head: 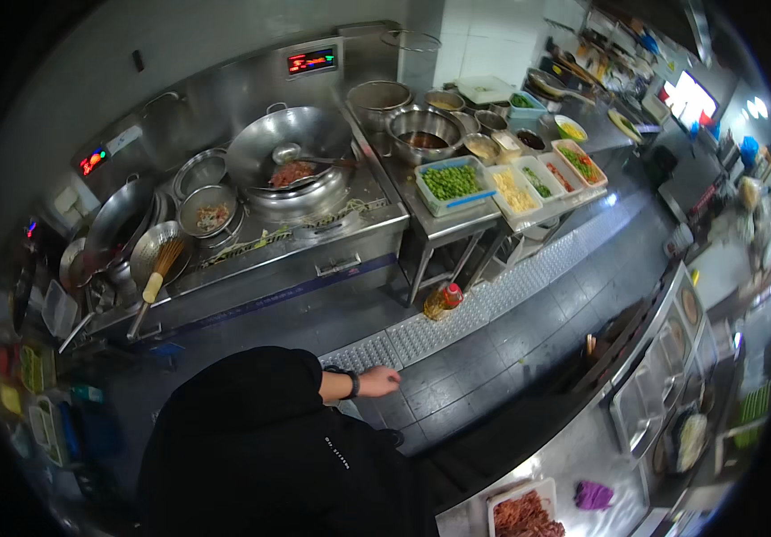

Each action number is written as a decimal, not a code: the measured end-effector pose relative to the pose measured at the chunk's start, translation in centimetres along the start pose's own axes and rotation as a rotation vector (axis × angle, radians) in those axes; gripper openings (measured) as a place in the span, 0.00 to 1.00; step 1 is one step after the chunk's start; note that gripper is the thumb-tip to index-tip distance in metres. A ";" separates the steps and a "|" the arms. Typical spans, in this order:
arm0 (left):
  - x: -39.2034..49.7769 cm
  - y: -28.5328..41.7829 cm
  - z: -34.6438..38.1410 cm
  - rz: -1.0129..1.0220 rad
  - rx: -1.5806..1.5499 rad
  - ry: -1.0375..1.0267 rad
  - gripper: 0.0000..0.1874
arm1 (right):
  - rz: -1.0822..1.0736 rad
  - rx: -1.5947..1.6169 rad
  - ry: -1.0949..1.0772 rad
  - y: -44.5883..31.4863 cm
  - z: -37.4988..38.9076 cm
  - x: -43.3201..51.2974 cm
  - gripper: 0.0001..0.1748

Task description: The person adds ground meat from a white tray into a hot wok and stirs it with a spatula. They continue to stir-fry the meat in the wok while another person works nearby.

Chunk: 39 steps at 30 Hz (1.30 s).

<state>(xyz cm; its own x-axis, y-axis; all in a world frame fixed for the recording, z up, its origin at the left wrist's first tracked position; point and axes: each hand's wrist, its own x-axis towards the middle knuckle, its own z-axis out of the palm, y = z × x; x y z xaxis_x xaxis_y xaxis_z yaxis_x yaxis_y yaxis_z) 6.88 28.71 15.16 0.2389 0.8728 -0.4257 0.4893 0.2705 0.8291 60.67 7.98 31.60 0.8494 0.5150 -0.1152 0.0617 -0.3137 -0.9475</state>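
My left hand [380, 381] hangs beside my black-sleeved body over the tiled floor, its fingers loosely curled, and nothing shows in it. A dark band [354, 384] circles that wrist. My right hand is out of view. Nearest the left hand is a perforated metal floor grate [419, 341], where an oil bottle with a red cap [442, 302] stands. Beyond it, a large wok [251, 151] sits on the steel stove, holding a ladle [287, 154] and reddish chopped food [291, 174]. A bamboo wok brush [163, 268] lies across a perforated strainer [145, 250].
Chopped greens fill a plastic tub [452, 182] on the steel side table, beside several containers of ingredients and a steel bowl of dark liquid [424, 139]. Behind the stove are lit panels [312, 62]. A steel counter [587, 456] bears a tray of shredded meat [526, 515] and a purple cloth-like item [592, 495].
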 end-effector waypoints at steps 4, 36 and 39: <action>-3.1 -14.2 -5.4 -0.219 -0.034 0.290 0.12 | -0.088 0.186 -0.120 -11.0 5.7 0.3 0.22; -36.7 -45.7 1.0 -0.729 0.030 0.528 0.16 | -1.191 -0.040 -1.195 -32.9 92.7 -59.4 0.18; -36.5 -43.8 -0.5 -0.643 -0.339 0.747 0.13 | -1.366 -0.201 -1.105 -30.4 94.3 -60.3 0.17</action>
<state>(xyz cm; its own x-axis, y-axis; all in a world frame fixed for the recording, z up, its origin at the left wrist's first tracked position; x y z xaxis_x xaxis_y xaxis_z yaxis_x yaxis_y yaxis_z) -23.69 -14.81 -5.42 -0.6197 0.5215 -0.5865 0.0512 0.7726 0.6328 -41.85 61.67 39.28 -0.5709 0.6905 0.4441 0.4880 0.7204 -0.4928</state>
